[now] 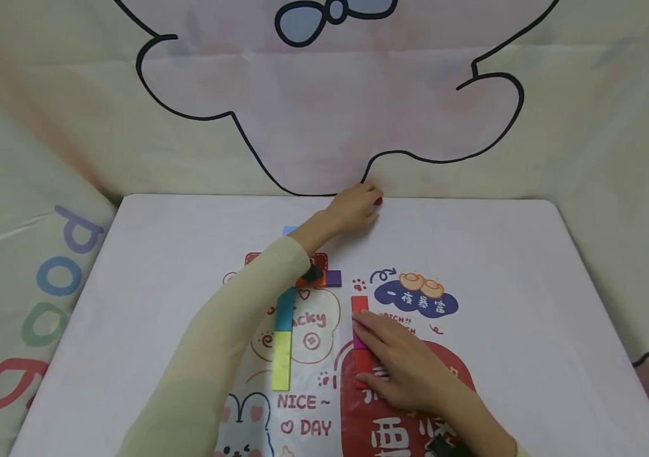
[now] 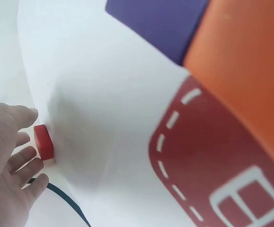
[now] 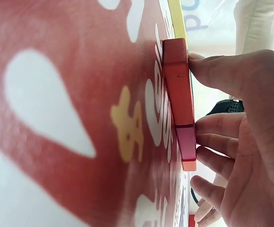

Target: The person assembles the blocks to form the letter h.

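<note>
My left hand [image 1: 355, 206] reaches to the table's far edge, beside a red block [image 2: 43, 142]. Its thumb and fingers are spread around the block; a small gap shows at the thumb, and I see no firm hold. My right hand [image 1: 410, 362] rests on a straight row of blocks: a red one [image 1: 360, 303] at the far end, a magenta one [image 3: 186, 142] in the middle and a red one [image 3: 178, 90] at the near end. The thumb touches the near red block, while the fingertips lie along the magenta part.
Left of that row, a teal block [image 1: 285, 310] and a yellow block [image 1: 281, 362] form another line. A purple block [image 1: 333, 278] adjoins an orange block [image 2: 245, 66] beyond it. Part of a light blue block [image 1: 289, 230] shows behind the left forearm. The white table [image 1: 530, 304] carries printed pictures.
</note>
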The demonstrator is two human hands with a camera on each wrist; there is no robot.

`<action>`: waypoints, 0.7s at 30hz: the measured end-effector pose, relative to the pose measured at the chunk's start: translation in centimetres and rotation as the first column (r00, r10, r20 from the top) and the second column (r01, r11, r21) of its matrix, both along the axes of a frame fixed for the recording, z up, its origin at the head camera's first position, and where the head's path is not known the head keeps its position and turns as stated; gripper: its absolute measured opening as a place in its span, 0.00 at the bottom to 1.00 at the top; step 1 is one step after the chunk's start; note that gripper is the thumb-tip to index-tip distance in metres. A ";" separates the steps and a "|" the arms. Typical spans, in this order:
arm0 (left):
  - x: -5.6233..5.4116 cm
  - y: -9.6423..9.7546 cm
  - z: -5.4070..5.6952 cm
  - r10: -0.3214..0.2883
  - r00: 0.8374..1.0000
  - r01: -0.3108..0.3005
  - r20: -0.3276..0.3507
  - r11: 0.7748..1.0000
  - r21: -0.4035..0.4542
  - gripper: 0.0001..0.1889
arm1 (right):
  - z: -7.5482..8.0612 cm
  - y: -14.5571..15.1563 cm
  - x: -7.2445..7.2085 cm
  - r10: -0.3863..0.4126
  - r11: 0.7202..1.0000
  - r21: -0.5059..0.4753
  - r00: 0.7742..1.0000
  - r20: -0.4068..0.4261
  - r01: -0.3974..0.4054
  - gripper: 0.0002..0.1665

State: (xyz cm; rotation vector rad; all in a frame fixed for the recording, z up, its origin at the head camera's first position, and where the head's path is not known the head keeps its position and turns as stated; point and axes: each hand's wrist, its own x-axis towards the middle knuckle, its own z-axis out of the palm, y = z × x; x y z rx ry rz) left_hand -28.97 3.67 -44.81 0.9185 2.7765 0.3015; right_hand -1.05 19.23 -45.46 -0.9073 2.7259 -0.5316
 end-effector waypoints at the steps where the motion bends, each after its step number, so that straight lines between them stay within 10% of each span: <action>1: 0.0 0.0 0.1 0.001 1.000 -0.001 0.000 1.000 -0.001 0.28 | 0.0 -0.1 0.0 0.002 1.000 0.000 1.000 -0.002 -0.002 0.53; 21: -0.8 1.0 0.6 0.011 1.000 -0.011 0.016 1.000 0.017 0.17 | -0.2 -0.1 0.0 -0.002 1.000 0.000 1.000 0.009 0.002 0.55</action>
